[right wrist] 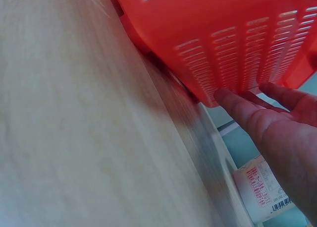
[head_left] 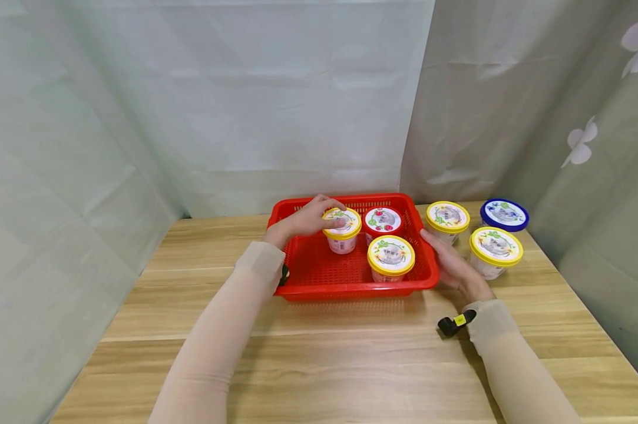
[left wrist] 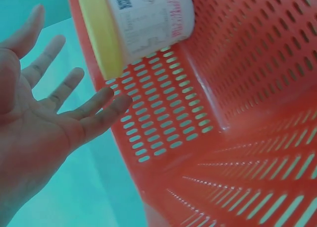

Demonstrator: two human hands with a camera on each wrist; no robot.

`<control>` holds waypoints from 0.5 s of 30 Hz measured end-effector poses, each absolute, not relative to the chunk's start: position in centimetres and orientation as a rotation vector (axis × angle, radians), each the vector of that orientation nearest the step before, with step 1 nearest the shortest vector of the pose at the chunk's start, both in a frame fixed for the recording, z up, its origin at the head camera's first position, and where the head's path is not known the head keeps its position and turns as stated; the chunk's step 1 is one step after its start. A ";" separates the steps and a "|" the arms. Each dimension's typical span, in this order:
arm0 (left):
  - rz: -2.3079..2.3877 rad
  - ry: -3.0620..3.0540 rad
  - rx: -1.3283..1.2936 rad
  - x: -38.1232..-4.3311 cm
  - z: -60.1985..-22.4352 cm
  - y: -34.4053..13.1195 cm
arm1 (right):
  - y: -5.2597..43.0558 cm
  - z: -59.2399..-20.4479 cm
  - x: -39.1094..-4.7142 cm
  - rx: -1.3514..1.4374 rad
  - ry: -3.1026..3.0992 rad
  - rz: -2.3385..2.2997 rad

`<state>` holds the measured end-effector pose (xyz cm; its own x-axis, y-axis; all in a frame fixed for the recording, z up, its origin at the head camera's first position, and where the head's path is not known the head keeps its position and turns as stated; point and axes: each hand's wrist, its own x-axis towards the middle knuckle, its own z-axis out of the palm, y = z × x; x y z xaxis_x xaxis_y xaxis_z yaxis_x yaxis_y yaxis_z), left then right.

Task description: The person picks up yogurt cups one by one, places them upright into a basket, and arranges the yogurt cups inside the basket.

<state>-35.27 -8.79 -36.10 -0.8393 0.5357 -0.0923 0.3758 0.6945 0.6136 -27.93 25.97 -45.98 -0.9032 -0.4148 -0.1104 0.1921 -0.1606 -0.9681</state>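
Observation:
A red plastic basket (head_left: 345, 290) holds several lidded tubs. My left hand (head_left: 310, 218) reaches over its left part, beside a yellow-lidded tub (head_left: 342, 245). In the left wrist view that hand (left wrist: 44, 108) has its fingers spread apart, near the yellow lid (left wrist: 101, 33). A red-lidded tub (head_left: 383, 220) and another yellow-lidded tub (head_left: 391, 255) sit in the basket's right half. Along the basket's outer right side lies my right hand (head_left: 451, 265). Its extended fingers (right wrist: 242, 108) are at the slotted red wall in the right wrist view.
Right of the basket, on the wooden table (head_left: 350, 359), stand two yellow-lidded tubs (head_left: 448, 217) and a blue-lidded tub (head_left: 504, 214). The nearer yellow-lidded one (head_left: 496, 246) is close to my right hand. A pale curtain (head_left: 276, 106) hangs behind the table.

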 end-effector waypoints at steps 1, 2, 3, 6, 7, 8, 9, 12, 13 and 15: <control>0.884 2.647 0.726 -35.2 -35.9 -8.8 | 26.0 -46.0 -27.9 -0.254 1.720 -2.115; 0.897 2.651 0.721 -35.1 -35.8 -8.8 | 26.0 -46.0 -27.9 -0.255 1.718 -2.116; 0.907 2.656 0.715 -35.1 -35.7 -8.8 | 25.9 -46.0 -28.0 -0.255 1.714 -2.119; 0.919 2.675 0.715 -34.9 -35.4 -8.8 | 25.9 -46.0 -28.0 -0.260 1.705 -2.123; 0.924 2.680 0.718 -34.9 -35.3 -8.8 | 25.9 -46.0 -28.0 -0.262 1.704 -2.124; 0.929 2.684 0.723 -34.9 -35.3 -8.9 | 25.8 -46.0 -28.0 -0.262 1.704 -2.124; 0.935 2.688 0.734 -34.9 -35.2 -8.9 | 25.8 -46.0 -28.0 -0.262 1.704 -2.125; 0.965 2.694 0.757 -34.8 -34.6 -9.0 | 25.8 -46.0 -27.9 -0.271 1.701 -2.130; 0.974 2.699 0.764 -34.8 -34.4 -9.0 | 25.8 -46.0 -27.9 -0.272 1.702 -2.132; 0.994 2.705 0.771 -34.6 -34.0 -9.1 | 25.9 -46.0 -27.8 -0.278 1.702 -2.134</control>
